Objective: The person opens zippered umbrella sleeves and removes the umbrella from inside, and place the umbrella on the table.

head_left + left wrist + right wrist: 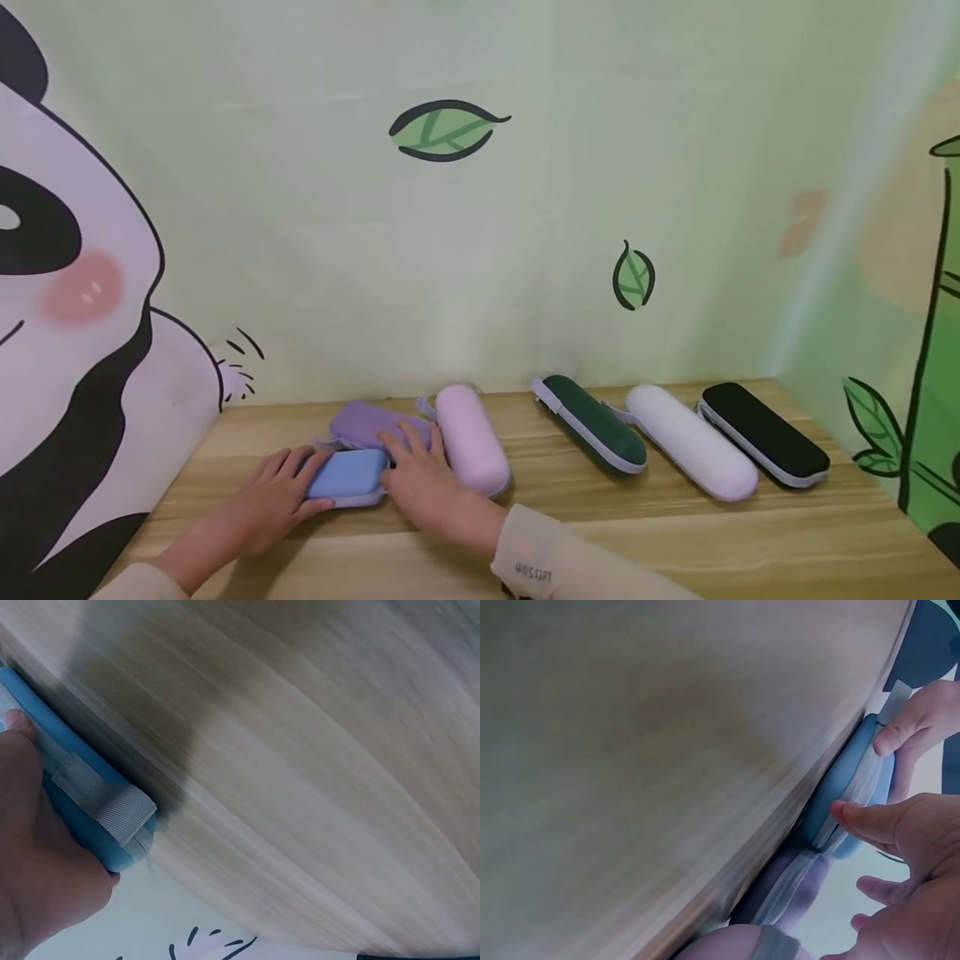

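A small blue zip case (348, 475) lies on the table at front left, with a grey zip band round its side. My left hand (281, 492) grips its left end, thumb along the near side; the left wrist view shows a grey fabric tab (105, 799) there. At the other end my right hand (431, 496) pinches the zip edge between thumb and a finger. Its remaining fingers spread over a purple case (367, 423) just behind. Any zip pull under the right fingertips is too small to make out. Close by on the right lies a pink case (472, 437).
Farther right, a dark green case (592, 421), a white case (690, 442) and a black case (765, 433) lie slanted on the wood-grain table (600, 542). Behind rises a pale green backdrop (570, 167) printed with leaves and a panda.
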The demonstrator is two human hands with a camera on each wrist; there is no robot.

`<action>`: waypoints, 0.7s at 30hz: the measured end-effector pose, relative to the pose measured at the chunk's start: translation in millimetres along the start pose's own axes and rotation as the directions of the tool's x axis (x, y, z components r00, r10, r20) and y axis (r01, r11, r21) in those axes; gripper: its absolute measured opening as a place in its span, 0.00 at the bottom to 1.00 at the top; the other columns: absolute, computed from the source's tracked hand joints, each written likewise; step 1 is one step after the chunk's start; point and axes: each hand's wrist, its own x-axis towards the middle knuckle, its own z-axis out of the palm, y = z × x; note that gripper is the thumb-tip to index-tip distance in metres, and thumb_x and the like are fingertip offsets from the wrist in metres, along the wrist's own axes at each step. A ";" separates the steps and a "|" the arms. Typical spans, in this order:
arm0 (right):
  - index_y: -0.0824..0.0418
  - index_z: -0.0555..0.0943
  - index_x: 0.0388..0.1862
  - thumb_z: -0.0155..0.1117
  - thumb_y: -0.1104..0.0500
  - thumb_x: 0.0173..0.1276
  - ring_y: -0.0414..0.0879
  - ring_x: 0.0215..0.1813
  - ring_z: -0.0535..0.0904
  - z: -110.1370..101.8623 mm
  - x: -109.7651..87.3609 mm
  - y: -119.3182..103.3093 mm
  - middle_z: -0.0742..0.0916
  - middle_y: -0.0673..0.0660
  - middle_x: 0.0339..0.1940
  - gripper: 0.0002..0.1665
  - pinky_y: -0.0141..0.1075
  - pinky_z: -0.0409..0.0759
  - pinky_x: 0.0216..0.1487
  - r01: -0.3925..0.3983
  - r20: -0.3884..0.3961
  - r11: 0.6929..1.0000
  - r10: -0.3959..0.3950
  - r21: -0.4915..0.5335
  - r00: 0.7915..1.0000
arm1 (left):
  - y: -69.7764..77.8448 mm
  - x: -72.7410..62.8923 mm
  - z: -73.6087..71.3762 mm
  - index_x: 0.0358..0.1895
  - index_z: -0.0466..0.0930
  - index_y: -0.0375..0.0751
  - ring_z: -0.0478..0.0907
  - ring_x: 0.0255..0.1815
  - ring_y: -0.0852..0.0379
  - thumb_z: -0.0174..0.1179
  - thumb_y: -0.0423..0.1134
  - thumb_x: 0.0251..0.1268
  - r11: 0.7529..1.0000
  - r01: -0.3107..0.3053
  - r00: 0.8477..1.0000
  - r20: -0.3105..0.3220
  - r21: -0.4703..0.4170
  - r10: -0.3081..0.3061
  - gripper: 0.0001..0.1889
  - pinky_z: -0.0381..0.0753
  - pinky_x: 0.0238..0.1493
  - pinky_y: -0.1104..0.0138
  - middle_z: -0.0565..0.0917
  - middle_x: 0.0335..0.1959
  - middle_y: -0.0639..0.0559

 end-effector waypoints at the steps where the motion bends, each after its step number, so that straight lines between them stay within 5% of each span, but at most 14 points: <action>1: 0.43 0.90 0.45 0.63 0.53 0.75 0.58 0.77 0.59 -0.5 -0.3 0.0 0.71 0.55 0.75 0.10 0.67 0.66 0.66 -0.005 0.005 1.000 0.005 0.005 1.000 | 1.4 1.1 0.1 0.71 0.68 0.38 0.70 0.61 0.29 0.55 0.60 0.73 1.000 0.009 1.000 0.008 0.004 -0.009 0.34 0.68 0.59 0.37 0.73 0.62 0.33; 12: 0.47 0.91 0.45 0.66 0.58 0.71 0.59 0.78 0.57 -4.3 -1.9 -4.1 0.70 0.55 0.76 0.10 0.69 0.64 0.67 -0.073 0.057 0.997 0.073 0.011 0.996 | 27.8 5.1 -4.3 0.71 0.66 0.37 0.69 0.57 0.30 0.57 0.64 0.70 0.991 0.125 0.988 0.089 0.035 -0.128 0.39 0.67 0.55 0.35 0.73 0.60 0.33; 21: 0.45 0.90 0.46 0.67 0.55 0.71 0.58 0.78 0.58 -6.9 -3.5 -11.1 0.72 0.55 0.74 0.10 0.68 0.64 0.67 -0.061 0.024 0.997 0.062 -0.053 0.998 | 26.9 -0.8 -8.3 0.73 0.64 0.34 0.68 0.60 0.27 0.63 0.60 0.67 0.990 0.123 0.979 0.157 0.065 -0.132 0.42 0.68 0.54 0.34 0.72 0.62 0.30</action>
